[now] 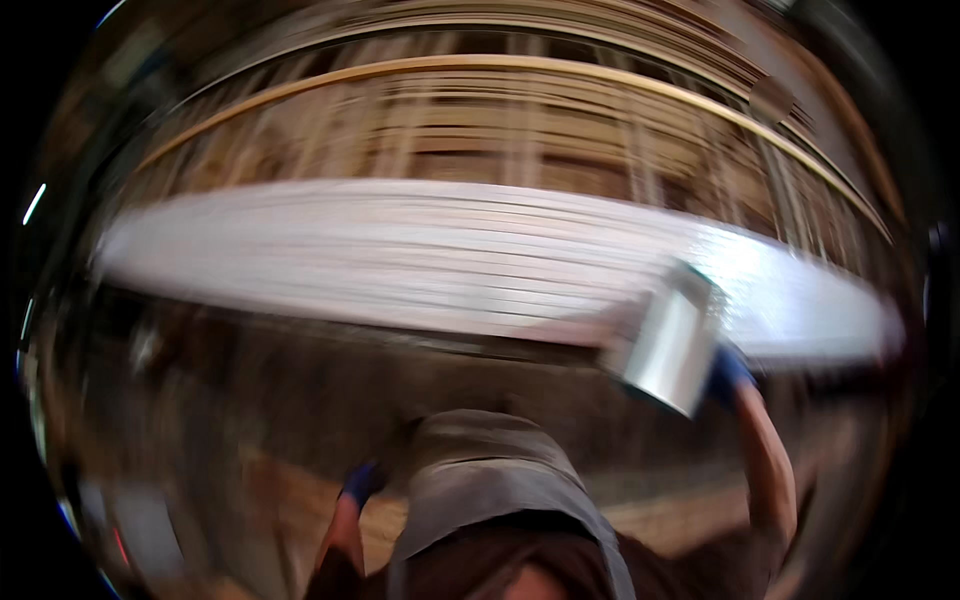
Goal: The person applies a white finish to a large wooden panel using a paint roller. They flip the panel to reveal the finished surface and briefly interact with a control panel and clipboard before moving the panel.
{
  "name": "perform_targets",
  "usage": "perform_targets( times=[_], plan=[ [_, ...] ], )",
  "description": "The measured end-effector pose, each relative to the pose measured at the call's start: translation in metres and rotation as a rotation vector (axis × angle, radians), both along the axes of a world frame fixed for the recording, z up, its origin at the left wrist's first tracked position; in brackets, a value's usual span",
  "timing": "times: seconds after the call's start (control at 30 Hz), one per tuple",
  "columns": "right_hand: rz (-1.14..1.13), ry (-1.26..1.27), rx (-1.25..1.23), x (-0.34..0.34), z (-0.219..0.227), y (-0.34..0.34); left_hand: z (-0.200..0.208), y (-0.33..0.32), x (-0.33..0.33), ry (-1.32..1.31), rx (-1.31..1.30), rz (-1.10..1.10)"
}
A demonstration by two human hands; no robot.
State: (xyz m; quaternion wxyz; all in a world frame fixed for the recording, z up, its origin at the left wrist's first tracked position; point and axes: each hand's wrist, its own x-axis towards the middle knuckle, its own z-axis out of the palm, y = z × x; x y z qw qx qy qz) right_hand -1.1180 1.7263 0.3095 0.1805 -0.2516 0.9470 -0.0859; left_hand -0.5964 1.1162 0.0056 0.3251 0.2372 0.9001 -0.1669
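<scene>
We are looking up at a long pale band of white sheeting (450, 260) stretched across blurred timber framing (500, 130). Our right hand (728, 375) is gripping a shiny silver roll (668, 345) against the band's lower edge — best kept flat and steady. Our left hand (362, 482), blue-gloved, is hanging low; its grip we cannot tell.
</scene>
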Motion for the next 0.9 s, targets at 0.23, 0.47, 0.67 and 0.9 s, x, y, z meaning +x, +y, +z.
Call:
perform_targets(
  times=[0.23, 0.47, 0.67, 0.9],
  plan=[
    [-0.553, -0.193, -0.473, -0.013, 0.023, 0.056, 0.063, 0.074, -0.049, -0.297, 1.106, 2.426],
    [-0.397, -0.195, -0.628, -0.032, 0.062, -0.174, 0.035, 0.039, 0.058, -0.228, 1.294, 2.706],
    [-0.160, -0.237, -0.727, -0.079, 0.050, -0.445, 0.023, -0.061, 0.105, -0.160, 1.433, 2.963],
    [0.149, -0.018, -0.281, -0.105, 0.029, -0.749, 0.037, -0.208, 0.143, 0.243, 1.605, 3.122]
  ],
)
